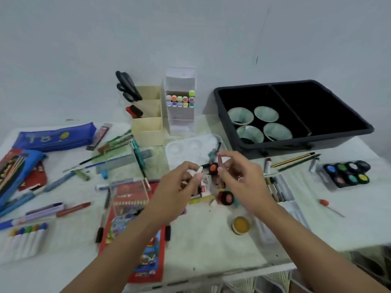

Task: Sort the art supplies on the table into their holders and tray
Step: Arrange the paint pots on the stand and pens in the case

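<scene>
Far L, at 9 o'clock from the hands, a blue pencil case [55,136] is lying on the desk [211,240], w/ a row of white-bodied markers [25,240] sitting at 8 o'clock. At 11 o'clock a beige holder [148,127] is standing w/ black scissors [127,85] poking out of its back compartment. A white marker holder [179,115] is standing just beside it, coloured caps showing.

Mid frame, I'm seeing the left hand [179,187] pinching a small white piece [199,169] btwn thumb & fingertips; it's too blurred to ID. The right hand [243,176] is pinching a thin reddish stick [220,161], roughly upright, just beside an orange-lidded pot [213,168].

At 1 o'clock a black tray [296,144] is holding four pale bowls [266,114] in its L half. At 3 o'clock a paint pot set [347,172] is sitting on the desk.
</scene>
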`<state>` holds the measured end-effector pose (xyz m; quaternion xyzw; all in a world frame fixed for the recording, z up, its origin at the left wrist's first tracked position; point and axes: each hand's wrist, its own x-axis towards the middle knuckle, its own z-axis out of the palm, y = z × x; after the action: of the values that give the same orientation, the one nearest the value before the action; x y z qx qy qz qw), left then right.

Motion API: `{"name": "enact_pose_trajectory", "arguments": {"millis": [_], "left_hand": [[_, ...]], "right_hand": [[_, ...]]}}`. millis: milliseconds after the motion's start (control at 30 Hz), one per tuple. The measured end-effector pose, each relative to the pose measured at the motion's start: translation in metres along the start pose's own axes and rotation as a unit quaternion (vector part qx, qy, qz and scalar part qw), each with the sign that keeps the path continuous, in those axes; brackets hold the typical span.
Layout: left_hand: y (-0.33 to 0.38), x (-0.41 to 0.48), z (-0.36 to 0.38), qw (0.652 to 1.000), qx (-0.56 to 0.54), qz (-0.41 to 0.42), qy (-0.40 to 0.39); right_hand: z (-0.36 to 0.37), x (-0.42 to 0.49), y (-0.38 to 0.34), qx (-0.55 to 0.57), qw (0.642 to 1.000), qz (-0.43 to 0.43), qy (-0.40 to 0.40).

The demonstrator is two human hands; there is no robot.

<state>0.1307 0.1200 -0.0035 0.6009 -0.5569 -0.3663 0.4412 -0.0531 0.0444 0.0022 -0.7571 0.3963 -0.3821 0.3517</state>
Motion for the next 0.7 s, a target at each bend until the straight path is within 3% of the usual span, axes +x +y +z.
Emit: {"name": "enact_pose_trajectory", "arguments": {"millis": [200,367,700], "left_hand": [[0.035,0.013,0.084,1.0,-0.014,-0.014,0.022],[0.044,0.025,0.126,0.999,0.027,-0.025,0.022],[0.04,0.018,0.144,0.985,0.117,-0.123,-0.041]], "right_hand": [[-0.086,-0.021,0.058,-0.028,1.0,0.009,0.003],[-0.136,-0.028,0.108,-0.044,0.996,0.082,0.004],[-0.14,-0.025,0.129,-0.135,0.987,0.08,-0.021]]}}
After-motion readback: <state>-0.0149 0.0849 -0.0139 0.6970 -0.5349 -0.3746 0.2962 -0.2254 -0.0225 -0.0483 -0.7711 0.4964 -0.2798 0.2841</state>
